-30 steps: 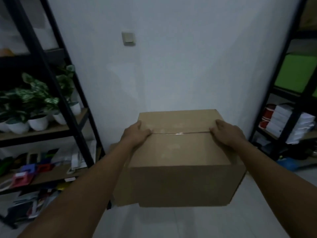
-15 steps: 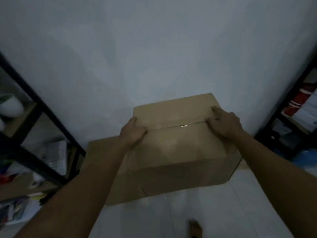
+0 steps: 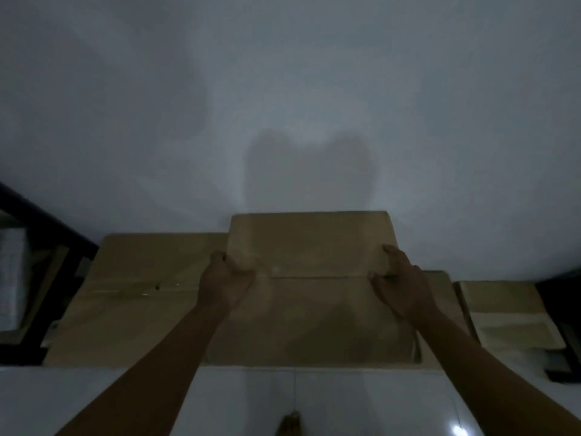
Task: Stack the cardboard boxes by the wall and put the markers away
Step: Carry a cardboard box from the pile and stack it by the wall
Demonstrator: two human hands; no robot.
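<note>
Head view, dim and soft throughout.

Item: taped cardboard box [image 3: 314,309], top face toward the camera, far edge at the white wall [image 3: 283,89]. Its lower sides are hidden by its own top.

Left hand [image 3: 224,283]: on the box's left edge beside the tape seam; fingers [image 3: 220,258] curled over the edge, holding the box. Fingertips hard to separate in the gloom.

Right hand [image 3: 401,284]: on the box's right edge at the seam's other end; fingers [image 3: 391,251] spread and bent over the corner region, gripping the box. Thumb lies along the seam line.

Left of the left-hand fingers: a larger, lower cardboard box [image 3: 135,294], partly covered by the held box; whether the two touch cannot be told.

Right of the right-hand fingers: another cardboard box [image 3: 506,313] by the wall, its near end merging into shadow.

Far left: black shelf frame [image 3: 41,228], cut off by the frame edge, contents blurred.

Below the wrists: pale floor [image 3: 251,401]. A small brownish shape [image 3: 290,424] at the bottom edge is cut off and unidentifiable.

Markers: none discernible.
</note>
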